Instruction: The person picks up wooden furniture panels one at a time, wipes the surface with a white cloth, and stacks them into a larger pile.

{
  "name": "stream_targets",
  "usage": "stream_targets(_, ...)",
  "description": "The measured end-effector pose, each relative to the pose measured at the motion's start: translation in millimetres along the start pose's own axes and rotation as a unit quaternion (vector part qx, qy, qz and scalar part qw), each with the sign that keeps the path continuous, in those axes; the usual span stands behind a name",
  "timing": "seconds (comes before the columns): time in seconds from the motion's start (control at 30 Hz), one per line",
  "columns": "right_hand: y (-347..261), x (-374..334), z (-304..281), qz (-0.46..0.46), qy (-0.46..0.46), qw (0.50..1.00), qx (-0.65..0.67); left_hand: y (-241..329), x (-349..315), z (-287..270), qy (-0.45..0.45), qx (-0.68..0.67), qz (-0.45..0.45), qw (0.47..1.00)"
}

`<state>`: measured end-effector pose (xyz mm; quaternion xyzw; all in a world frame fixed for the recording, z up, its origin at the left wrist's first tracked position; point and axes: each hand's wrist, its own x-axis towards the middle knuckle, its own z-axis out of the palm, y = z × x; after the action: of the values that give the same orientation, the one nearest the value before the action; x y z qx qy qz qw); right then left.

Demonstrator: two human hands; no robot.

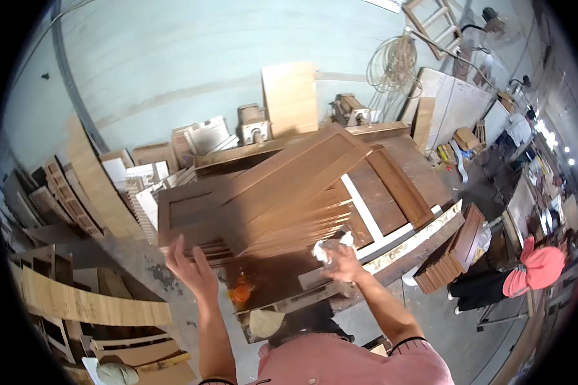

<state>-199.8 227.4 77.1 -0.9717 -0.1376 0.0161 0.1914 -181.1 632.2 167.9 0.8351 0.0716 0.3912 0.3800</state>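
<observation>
A brown wooden door panel (289,170) with a raised frame lies aslant over the stack on the workbench, its outline partly blurred. Beside the lower left corner of the brown panels, my left hand (194,268) is open with its fingers apart; whether it touches the wood I cannot tell. In my right hand (344,264) is a crumpled white rag (324,251), over the near side of the bench. Several stacked panel edges (295,232) show between my hands. An orange bottle (241,292) stands on the bench top, right of my left forearm.
White strips (365,208) and another brown panel (401,186) lie on the bench's right part. More panels (453,250) lean beyond its right end. Boards and frames crowd the left (96,295). Two machines (253,123) stand along the wall. A person in pink (533,273) is at right.
</observation>
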Motion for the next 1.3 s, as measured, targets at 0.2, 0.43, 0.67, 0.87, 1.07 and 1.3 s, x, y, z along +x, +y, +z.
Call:
stream_targets(0.2, 51, 31, -55, 0.039, 0.134, 0.934, 0.328, 68, -11, 27, -0.137, -0.213, -0.223, 0.941)
stream_targets(0.43, 142, 182, -179, 0.102, 0.393, 0.888, 0.215, 77, -15, 50, -0.107, -0.304, -0.318, 0.891)
stream_targets(0.67, 153, 257, -185, 0.127, 0.117, 0.952, 0.254, 89, -29, -7, -0.140, -0.371, -0.409, 0.822)
stream_targets(0.87, 103, 283, -184, 0.097, -0.023, 0.952, 0.290, 58, 5, -10, -0.100, -0.366, -0.351, 0.856)
stream_targets(1.07, 66, 221, -196, 0.110, 0.047, 0.929, 0.349, 43, 122, -50, -0.197, -0.183, -0.316, 0.910)
stream_targets(1.3, 39, 186, -151, 0.103, 0.090, 0.972, 0.193, -60, 136, -22, -0.235, 0.106, -0.166, 0.952)
